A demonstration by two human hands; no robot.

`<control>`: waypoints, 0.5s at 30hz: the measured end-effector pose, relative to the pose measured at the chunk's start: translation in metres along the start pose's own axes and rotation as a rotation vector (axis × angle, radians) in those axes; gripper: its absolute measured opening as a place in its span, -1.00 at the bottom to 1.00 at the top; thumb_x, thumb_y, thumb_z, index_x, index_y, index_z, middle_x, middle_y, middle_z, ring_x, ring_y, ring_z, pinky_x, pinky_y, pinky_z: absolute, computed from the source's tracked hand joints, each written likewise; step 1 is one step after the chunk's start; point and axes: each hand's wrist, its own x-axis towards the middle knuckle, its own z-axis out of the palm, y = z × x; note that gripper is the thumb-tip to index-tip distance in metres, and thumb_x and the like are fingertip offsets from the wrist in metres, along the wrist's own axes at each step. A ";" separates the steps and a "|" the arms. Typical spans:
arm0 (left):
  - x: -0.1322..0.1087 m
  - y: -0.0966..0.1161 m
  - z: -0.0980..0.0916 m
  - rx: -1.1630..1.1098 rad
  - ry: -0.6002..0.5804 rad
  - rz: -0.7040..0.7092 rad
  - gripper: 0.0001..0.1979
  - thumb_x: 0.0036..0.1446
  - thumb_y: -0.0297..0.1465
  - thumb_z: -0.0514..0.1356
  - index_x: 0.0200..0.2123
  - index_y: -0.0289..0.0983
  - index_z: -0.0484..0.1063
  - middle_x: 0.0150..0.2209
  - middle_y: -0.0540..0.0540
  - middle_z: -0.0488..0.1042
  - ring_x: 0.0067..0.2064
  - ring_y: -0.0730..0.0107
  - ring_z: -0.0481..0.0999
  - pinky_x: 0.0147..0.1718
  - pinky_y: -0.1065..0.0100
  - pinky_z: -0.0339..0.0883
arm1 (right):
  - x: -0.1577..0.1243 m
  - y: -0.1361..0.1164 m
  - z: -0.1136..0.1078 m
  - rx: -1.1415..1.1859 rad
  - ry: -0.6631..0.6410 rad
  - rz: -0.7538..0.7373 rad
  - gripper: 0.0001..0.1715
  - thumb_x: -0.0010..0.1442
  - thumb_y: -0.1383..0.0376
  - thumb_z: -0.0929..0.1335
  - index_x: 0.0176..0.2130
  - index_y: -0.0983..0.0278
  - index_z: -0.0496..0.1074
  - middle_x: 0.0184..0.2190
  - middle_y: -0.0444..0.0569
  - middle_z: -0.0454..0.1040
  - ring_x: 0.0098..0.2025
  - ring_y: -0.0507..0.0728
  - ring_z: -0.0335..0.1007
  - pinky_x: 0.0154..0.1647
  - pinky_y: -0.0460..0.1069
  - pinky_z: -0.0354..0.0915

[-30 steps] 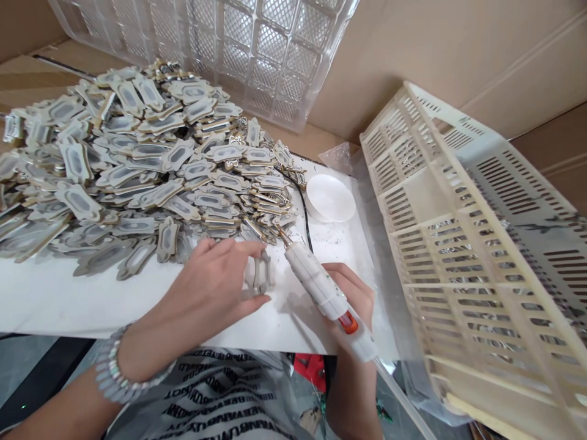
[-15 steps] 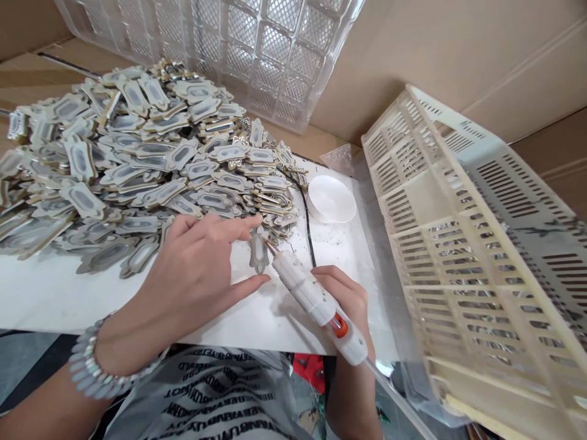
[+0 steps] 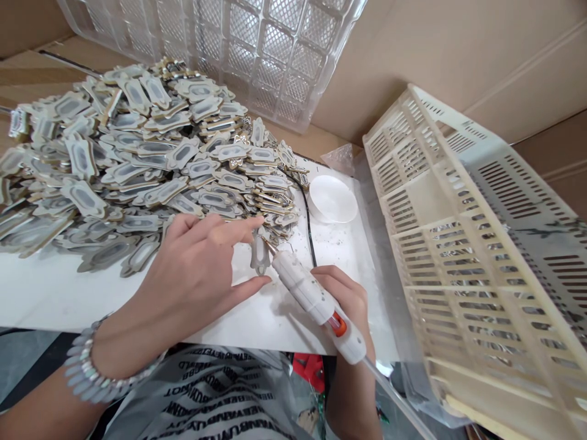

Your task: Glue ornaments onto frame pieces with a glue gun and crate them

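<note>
The left hand (image 3: 204, 275) holds a small frame (image 3: 260, 258) by its two ends, index finger at the far end and thumb at the near one, so its grip is spread to the frame's length. The frame is just above or on the white bench (image 3: 41, 293), in front of a big pile of similar frames (image 3: 137, 165); which of the two is hard to tell. The right hand (image 3: 345, 292) is wrapped around a glue gun (image 3: 305, 290), its metal tip (image 3: 270, 246) at the frame's right edge, touching or nearly so.

The frame looks light, thin and stiff, probably smooth enough to slip or turn under a loose pinch. The ends are the sensible hold, leaving the middle uncovered. The gun is bulkier and best held by its body, well behind the tip, which may be hot; a clear stick (image 3: 398, 397) trails from its rear. A white bowl (image 3: 332, 200) stands beyond.
</note>
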 end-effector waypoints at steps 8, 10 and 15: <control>0.000 0.000 0.001 0.032 -0.009 0.014 -0.67 0.33 -0.19 0.13 0.10 -0.13 0.24 0.04 0.00 0.62 -0.07 0.14 0.56 -0.12 0.06 0.16 | -0.001 0.001 0.000 0.012 0.004 0.000 -0.86 0.18 0.42 0.33 -0.35 0.25 0.49 -0.36 -0.05 0.57 -0.39 0.05 0.52 -0.41 -0.12 0.39; 0.000 0.000 0.001 0.038 -0.005 0.030 -0.66 0.34 -0.20 0.14 0.12 -0.15 0.24 0.03 -0.01 0.62 -0.07 0.15 0.56 -0.12 0.07 0.16 | -0.001 0.002 0.000 0.012 0.012 -0.004 -0.86 0.22 0.36 0.32 -0.34 0.25 0.49 -0.36 -0.04 0.57 -0.39 0.06 0.52 -0.42 -0.11 0.39; 0.001 0.001 -0.003 0.072 -0.033 0.070 -0.55 0.28 -0.23 0.26 0.16 -0.18 0.23 -0.01 -0.05 0.64 -0.10 0.15 0.55 -0.14 0.11 0.16 | 0.000 0.002 0.000 0.005 0.024 -0.016 -0.69 0.37 0.16 0.31 -0.34 0.25 0.49 -0.38 -0.02 0.56 -0.42 0.07 0.51 -0.46 -0.09 0.38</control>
